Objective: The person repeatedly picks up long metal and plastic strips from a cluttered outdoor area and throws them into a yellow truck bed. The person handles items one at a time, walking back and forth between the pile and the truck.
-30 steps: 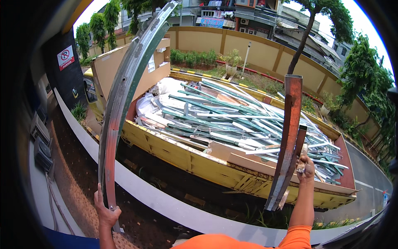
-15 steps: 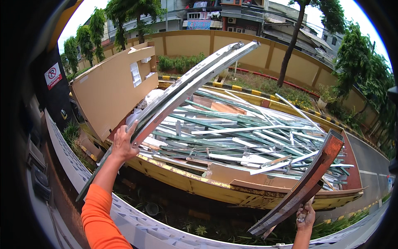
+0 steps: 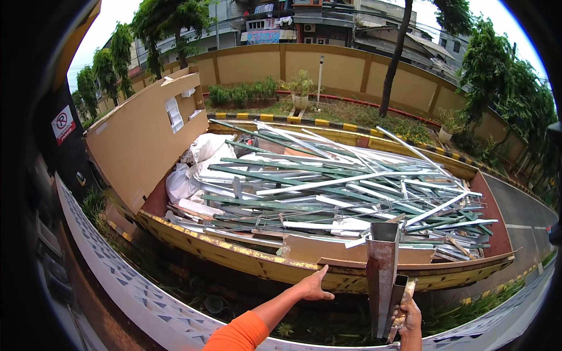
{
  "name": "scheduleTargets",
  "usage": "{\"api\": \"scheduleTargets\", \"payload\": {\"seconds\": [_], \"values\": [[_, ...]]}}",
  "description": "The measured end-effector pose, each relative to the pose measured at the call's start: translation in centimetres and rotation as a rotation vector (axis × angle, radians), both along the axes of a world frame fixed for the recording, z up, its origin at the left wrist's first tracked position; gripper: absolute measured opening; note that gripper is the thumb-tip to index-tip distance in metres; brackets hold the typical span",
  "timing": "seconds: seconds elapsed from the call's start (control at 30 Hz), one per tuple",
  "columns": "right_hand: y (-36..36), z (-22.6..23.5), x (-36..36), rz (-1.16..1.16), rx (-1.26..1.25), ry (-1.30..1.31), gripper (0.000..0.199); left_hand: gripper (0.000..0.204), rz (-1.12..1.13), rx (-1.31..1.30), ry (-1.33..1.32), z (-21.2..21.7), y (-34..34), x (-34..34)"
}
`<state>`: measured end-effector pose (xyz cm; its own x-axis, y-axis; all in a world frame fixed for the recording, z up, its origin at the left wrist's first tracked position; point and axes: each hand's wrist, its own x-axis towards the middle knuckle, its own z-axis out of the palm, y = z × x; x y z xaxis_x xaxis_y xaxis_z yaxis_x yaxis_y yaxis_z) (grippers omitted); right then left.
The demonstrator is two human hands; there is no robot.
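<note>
My left hand [image 3: 315,286] reaches out over the truck bed's near side with nothing in it, thumb and fingers apart. To its right a rusty rectangular metal tube [image 3: 382,263] stands upright, its hollow end facing up. A smaller dark tube [image 3: 398,291] and a narrow pale, flaking strip [image 3: 406,301] rise beside it. My right hand [image 3: 410,322] is closed round the strip and against the small tube; the lower ends of these pieces are partly hidden. Beyond both hands lies a pile of white and green metal strips [image 3: 328,181] in the yellow truck bed [image 3: 234,248].
White sacks [image 3: 208,155] lie at the bed's left end, next to a tall brown board [image 3: 140,134]. A pale patterned ledge [image 3: 134,281] curves below me, with plants [image 3: 468,310] between it and the truck. A wall [image 3: 246,64] runs behind.
My left hand has let go of the long metal strips and moved right, toward the rusty tube. The rusty tube went from leaning right to upright, with my right hand shifting slightly left.
</note>
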<state>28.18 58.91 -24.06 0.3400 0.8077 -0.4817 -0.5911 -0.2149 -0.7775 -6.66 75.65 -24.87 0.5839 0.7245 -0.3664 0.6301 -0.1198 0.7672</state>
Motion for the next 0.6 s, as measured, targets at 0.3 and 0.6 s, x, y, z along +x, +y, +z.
{"api": "scheduleTargets", "payload": {"seconds": [0.3,0.6], "values": [[-0.4,0.4,-3.3,0.073,-0.037,-0.015,0.035,0.148,0.180,-0.540,-0.399,-8.3,-14.1,7.5],[0.9,4.6,-6.2,0.111,0.034,0.068,0.031,0.118,0.171,-0.260,-0.655,-9.5,-15.6,11.3]]}}
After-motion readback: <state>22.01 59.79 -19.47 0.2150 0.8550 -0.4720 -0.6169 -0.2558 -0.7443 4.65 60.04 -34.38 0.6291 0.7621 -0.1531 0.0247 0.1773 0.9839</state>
